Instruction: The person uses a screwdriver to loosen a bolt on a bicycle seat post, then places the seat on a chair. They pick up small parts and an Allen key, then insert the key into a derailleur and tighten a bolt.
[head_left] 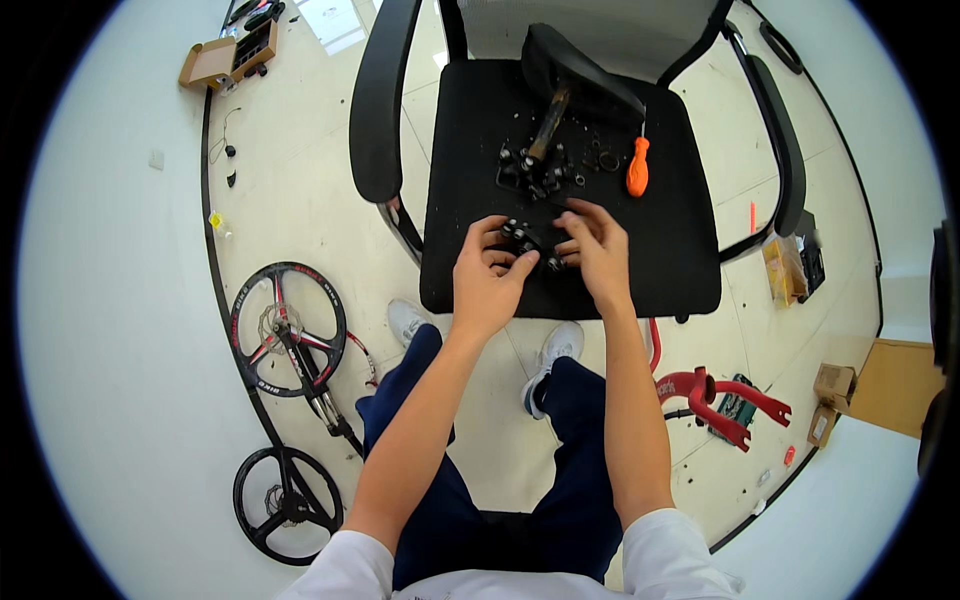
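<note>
Above the front of the chair seat, my left hand (489, 284) is closed around a small black part with silvery bolts (520, 236), thumb along its near side. My right hand (600, 256) is curled at the part's right end, its thumb and forefinger against it and the other fingers bent above. The part's exact kind is hard to make out. Just beyond my hands lies a black bicycle saddle (572, 72) with a worn seatpost (549, 125), surrounded by black clamp pieces (537, 176) and small rings (604, 160). An orange-handled screwdriver (637, 170) rests to their right.
Black armrests (384, 100) flank the chair seat (660, 270). Spoked wheels (288, 330) lie on the floor at left. At right are a red bicycle fork (705, 395), a green case (738, 408) and cardboard boxes (834, 386). An open box (212, 64) sits far left.
</note>
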